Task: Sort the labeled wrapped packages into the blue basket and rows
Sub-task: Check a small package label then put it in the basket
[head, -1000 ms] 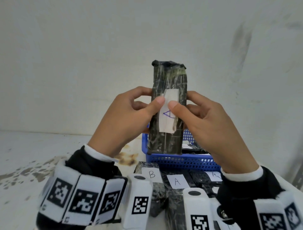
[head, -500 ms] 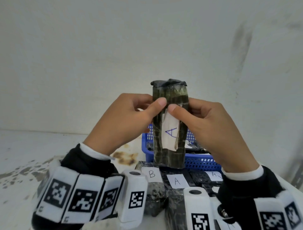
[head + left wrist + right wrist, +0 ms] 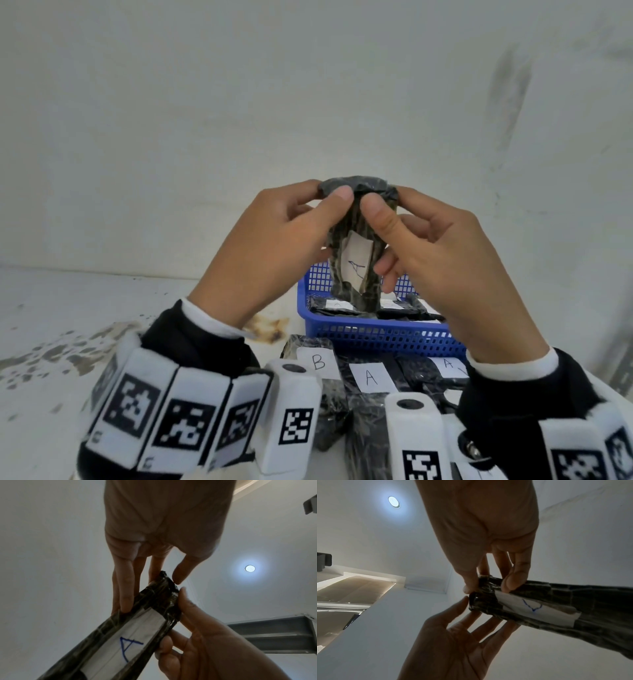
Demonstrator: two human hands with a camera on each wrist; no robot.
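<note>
Pinching top end of upright A-labelled package [image 3: 356,270]: left hand [image 3: 274,246] and right hand [image 3: 442,260], fingers clamped on it; lower end apparently inside blue basket [image 3: 376,337].

The right hand [image 3: 488,524] is pinching the package [image 3: 556,605] at its end, the left hand [image 3: 453,642] is cupping beneath it, a ceiling light [image 3: 394,502] glowing above-left of it.

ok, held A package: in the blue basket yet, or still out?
Out. Both hands hold the A package upright above the blue basket.
</note>
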